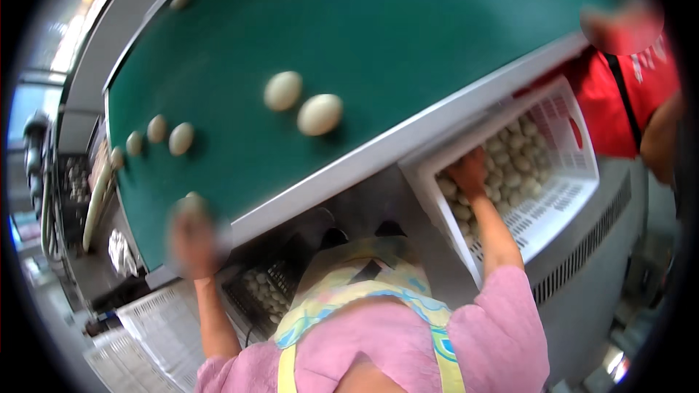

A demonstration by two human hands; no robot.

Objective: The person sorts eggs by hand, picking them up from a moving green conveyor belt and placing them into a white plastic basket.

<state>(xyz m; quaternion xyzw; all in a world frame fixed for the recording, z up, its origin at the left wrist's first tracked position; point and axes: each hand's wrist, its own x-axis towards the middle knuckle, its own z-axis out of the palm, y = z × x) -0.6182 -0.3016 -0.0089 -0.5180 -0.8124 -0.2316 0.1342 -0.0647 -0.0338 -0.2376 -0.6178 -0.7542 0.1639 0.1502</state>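
My left hand (194,237) is over the near left corner of a green conveyor belt (382,38), blurred; a pale egg (192,196) shows at its fingertips, and whether it is gripped is unclear. My right hand (467,172) reaches down into a white plastic basket (562,196) and touches the eggs (510,174) piled there; its fingertips are hidden. Two large-looking eggs, one (283,90) beside another (320,114), lie on the middle of the belt. Further left, several more eggs (181,138) form a loose row towards the belt's left edge.
A person in red (611,98) stands at the right, beyond the basket. Below the belt's near edge sits a dark crate (278,278) with eggs. White crates (158,322) stand at lower left. A grey vented cabinet (590,262) is under the basket. Machinery (82,229) adjoins the belt's left end.
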